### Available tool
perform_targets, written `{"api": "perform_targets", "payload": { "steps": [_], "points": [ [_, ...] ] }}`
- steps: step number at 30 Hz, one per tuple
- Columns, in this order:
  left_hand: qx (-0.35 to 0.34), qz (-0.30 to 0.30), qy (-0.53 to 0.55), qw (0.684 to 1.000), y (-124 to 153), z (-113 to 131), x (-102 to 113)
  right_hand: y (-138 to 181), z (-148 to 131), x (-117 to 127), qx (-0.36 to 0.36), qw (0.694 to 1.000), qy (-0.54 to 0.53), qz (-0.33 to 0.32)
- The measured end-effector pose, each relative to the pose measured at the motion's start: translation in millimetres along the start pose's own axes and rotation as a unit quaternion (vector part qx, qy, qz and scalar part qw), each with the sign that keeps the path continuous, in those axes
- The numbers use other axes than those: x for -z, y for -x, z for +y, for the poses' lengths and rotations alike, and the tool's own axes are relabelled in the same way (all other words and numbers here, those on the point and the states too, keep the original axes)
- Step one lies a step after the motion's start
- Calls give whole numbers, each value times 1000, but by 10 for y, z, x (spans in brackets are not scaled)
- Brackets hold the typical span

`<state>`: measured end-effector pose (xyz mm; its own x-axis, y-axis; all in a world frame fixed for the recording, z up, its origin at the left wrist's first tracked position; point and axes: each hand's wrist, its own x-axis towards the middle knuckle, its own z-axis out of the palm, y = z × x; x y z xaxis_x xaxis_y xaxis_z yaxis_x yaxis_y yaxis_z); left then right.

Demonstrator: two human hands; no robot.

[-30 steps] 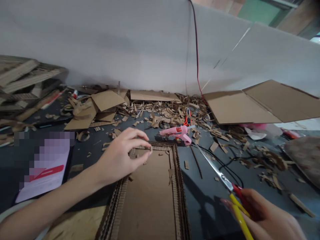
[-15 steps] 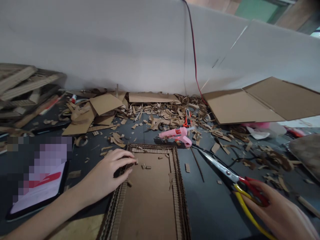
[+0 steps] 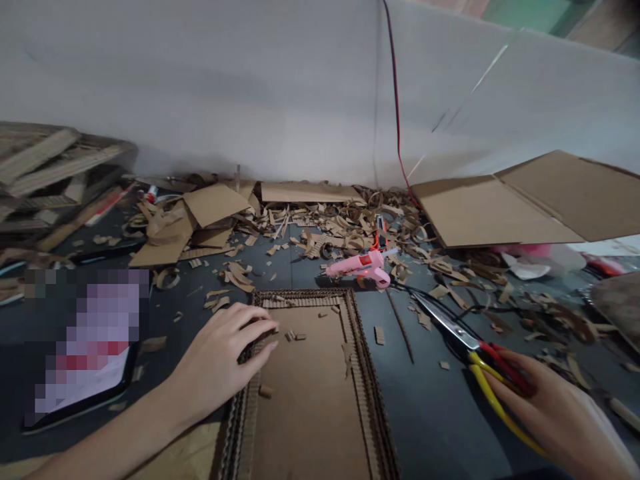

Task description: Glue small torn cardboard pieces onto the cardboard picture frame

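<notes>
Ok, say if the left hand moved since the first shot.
Yes: the left hand moved left, from the top edge of the cardboard frame to its left edge.

On my feed the tablet (image 3: 85, 347) is pixelated, so I can't read its screen. The cardboard frame (image 3: 310, 400) runs off the bottom edge, and the left hand (image 3: 220, 353) blocks my view of part of its left side. The right hand (image 3: 560, 413) is cut off at the corner and covers part of the scissors (image 3: 447, 327). The orange tool (image 3: 381, 233) behind the glue gun (image 3: 357, 265) is too small for me to identify.
</notes>
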<state>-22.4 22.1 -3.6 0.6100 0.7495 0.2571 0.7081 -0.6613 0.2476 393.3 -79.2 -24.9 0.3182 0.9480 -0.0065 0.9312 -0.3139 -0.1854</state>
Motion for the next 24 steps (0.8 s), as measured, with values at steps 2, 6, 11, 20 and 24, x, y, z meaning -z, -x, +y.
{"api": "perform_targets", "payload": {
  "steps": [2,6,11,20,24],
  "points": [
    [-28,-27,13,999,-75,25,11,6,1,9,42,999,-1,-13],
    [-65,-73,30,995,-219,41,4,42,-22,20,141,988,48,50],
    [-65,-75,50,994,-241,12,-31,86,-160,44,161,982,63,81],
    [-16,-7,201,979,-204,22,41,81,-537,-4,186,973,10,139],
    [116,31,440,890,-172,59,98,52,-800,9,228,963,-27,143]
  ]
}}
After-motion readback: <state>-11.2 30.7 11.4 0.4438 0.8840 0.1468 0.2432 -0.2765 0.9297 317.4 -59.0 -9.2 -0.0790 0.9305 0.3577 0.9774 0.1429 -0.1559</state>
